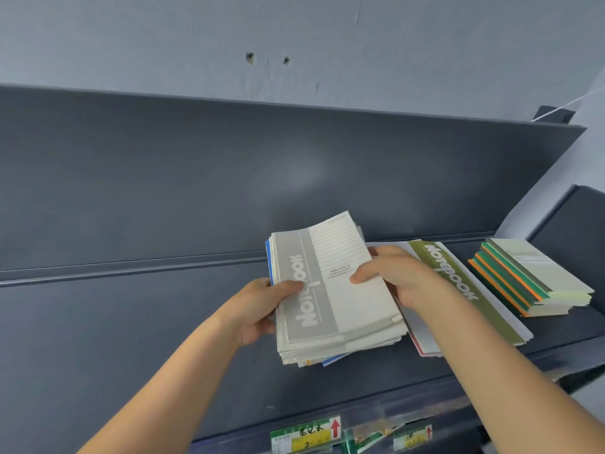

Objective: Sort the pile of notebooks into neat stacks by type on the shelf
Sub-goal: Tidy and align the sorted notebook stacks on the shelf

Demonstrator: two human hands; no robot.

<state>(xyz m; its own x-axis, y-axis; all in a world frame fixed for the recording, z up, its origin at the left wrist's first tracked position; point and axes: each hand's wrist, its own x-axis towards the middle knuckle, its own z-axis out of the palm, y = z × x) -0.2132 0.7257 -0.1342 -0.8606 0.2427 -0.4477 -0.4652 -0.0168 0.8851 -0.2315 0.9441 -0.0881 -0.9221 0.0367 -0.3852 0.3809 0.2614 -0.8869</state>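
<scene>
The pile of notebooks is grasped at its left edge by the left hand, with the thumb laid on the grey band of the top cover and the fingers curled beneath. The right edge is gripped likewise by the right hand. The pile is held right of the middle of the shelf. Olive-banded notebooks are laid just beside it. A green-and-orange-spined stack is set near the right end. Price labels are fixed along the front edge.
</scene>
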